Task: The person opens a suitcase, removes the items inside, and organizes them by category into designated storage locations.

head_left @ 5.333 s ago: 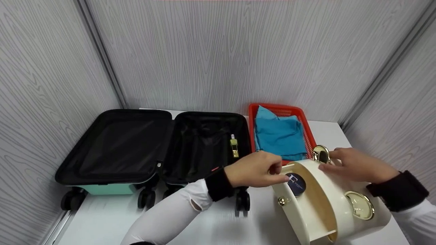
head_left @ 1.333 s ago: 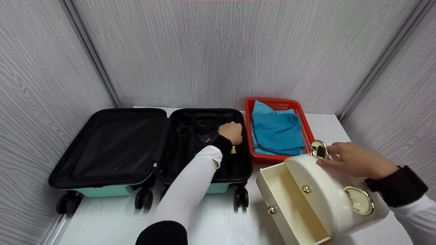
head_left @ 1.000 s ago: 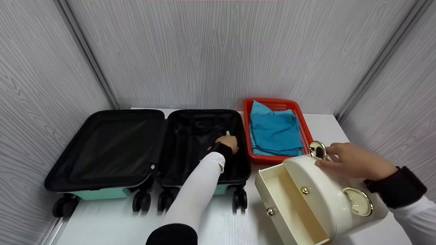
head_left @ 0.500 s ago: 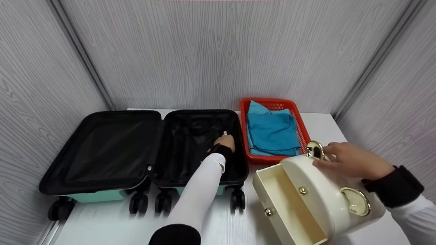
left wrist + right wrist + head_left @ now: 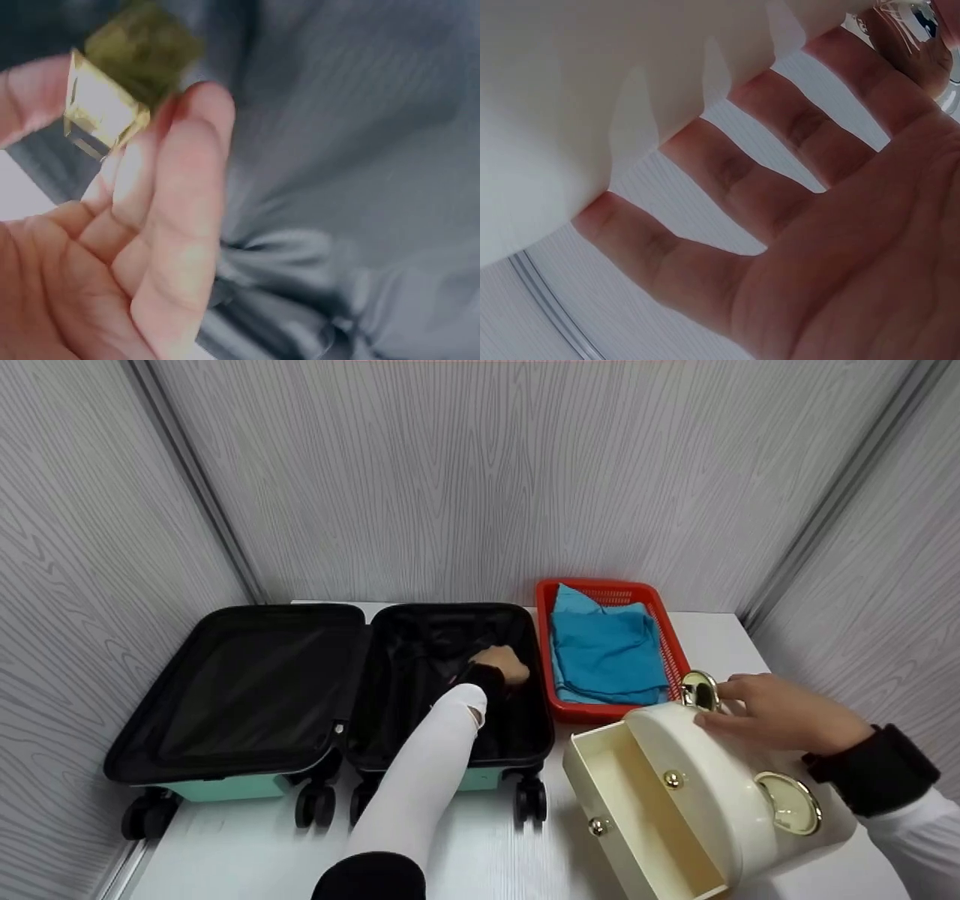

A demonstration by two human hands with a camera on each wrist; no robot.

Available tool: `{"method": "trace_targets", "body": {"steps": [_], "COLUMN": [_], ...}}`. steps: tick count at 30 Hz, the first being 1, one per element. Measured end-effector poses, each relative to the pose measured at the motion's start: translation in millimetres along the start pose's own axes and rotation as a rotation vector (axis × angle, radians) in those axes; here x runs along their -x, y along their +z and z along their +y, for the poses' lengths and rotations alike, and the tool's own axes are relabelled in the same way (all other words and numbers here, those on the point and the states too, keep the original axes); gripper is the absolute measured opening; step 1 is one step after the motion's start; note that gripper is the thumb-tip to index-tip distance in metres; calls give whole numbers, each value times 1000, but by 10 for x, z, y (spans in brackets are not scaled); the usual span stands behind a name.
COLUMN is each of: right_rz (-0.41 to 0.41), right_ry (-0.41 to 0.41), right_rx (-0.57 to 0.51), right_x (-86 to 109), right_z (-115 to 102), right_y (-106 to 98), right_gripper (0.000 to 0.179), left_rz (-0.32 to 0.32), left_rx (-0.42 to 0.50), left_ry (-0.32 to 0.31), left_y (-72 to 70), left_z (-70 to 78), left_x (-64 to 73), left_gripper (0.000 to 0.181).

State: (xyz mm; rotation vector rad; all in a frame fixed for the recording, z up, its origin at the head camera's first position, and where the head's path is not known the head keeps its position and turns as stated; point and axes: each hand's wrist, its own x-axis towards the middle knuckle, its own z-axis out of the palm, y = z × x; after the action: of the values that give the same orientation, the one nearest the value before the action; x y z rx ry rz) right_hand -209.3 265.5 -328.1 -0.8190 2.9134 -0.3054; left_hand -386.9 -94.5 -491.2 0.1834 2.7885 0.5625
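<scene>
My left hand (image 5: 504,664) is down inside the right half of the suitcase (image 5: 450,761). In the left wrist view its thumb and fingers pinch a small bottle (image 5: 105,112) with a faceted gold end and a blurred yellow-green body; the head view hides the bottle behind the hand. My right hand (image 5: 787,716) rests against the back of a cream storage box (image 5: 750,810), its thumb on top. The right wrist view shows its fingers (image 5: 705,172) spread and nearly straight, tips at the box's surface. The box's lower drawer (image 5: 645,810) is pulled out, with a bare interior.
The suitcase's black-lined other half (image 5: 247,690) lies flat at the left, wheels facing me. A red basket (image 5: 544,660) with folded blue cloths (image 5: 607,652) stands behind the box. Gold ring fittings (image 5: 791,802) stick up from the box top. Walls enclose the table.
My left hand has gone from the drawer into the suitcase. The round dark blue case has left the drawer. Recently the hand shifted slightly and the white tip beside it disappeared. The right hand stayed put.
</scene>
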Motion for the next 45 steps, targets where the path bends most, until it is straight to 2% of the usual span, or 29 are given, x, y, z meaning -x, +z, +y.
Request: {"method": "trace_targets", "body": {"steps": [2, 5, 8, 9, 11, 14, 18, 24, 28, 30, 33, 36, 38, 45], "right_rz": [-6, -15, -12, -11, -8, -8, -8, -4, 5, 6, 5, 2, 1, -6], "right_ry": [7, 17, 17, 17, 14, 14, 20, 38, 14, 9, 13, 21, 19, 19], "right_rx": [2, 3, -6, -10, -15, -12, -8, 12, 19, 21, 24, 27, 24, 0], "right_x": [-7, -9, -7, -6, -3, 4, 9, 17, 20, 25, 30, 27, 21, 5], "right_z": [14, 34, 54, 58, 66, 72, 76, 77, 86, 92, 99, 104, 104, 87], "right_y": [-8, -11, -8, -7, -5, -1, -8, -23, -17, -19, -30, -44, -43, -11], "right_gripper": [28, 28, 29, 29, 30, 29, 29, 30, 28, 27, 28, 26, 24, 25], "left_rz": [16, 43, 68, 65, 50, 7, -29, -105, -132, -143, -151, -154, -157, -215], "left_rx": [35, 125, 256, 293, 338, 314, 231, 76, -144, -253, -380, -443, -470, -499], "left_ry": [33, 86, 136, 154, 215, 354, 565, 842, 1009, 1063, 1084, 1081, 1074, 1067], "left_y": [-124, -338, -503, -571, -657, -740, -766, -656, -516, -436, -310, -179, -94, 164], "left_z": [34, 125, 201, 239, 284, 367, 548, 914, 1162, 1268, 1385, 1452, 1477, 1526], "left_x": [36, 219, 355, 438, 518, 647, 861, 1260, 1505, 1586, 1635, 1618, 1594, 1520], "left_gripper": [29, 37, 29, 25, 16, 11, 15, 20, 21, 21, 15, 9, 10, 34]}}
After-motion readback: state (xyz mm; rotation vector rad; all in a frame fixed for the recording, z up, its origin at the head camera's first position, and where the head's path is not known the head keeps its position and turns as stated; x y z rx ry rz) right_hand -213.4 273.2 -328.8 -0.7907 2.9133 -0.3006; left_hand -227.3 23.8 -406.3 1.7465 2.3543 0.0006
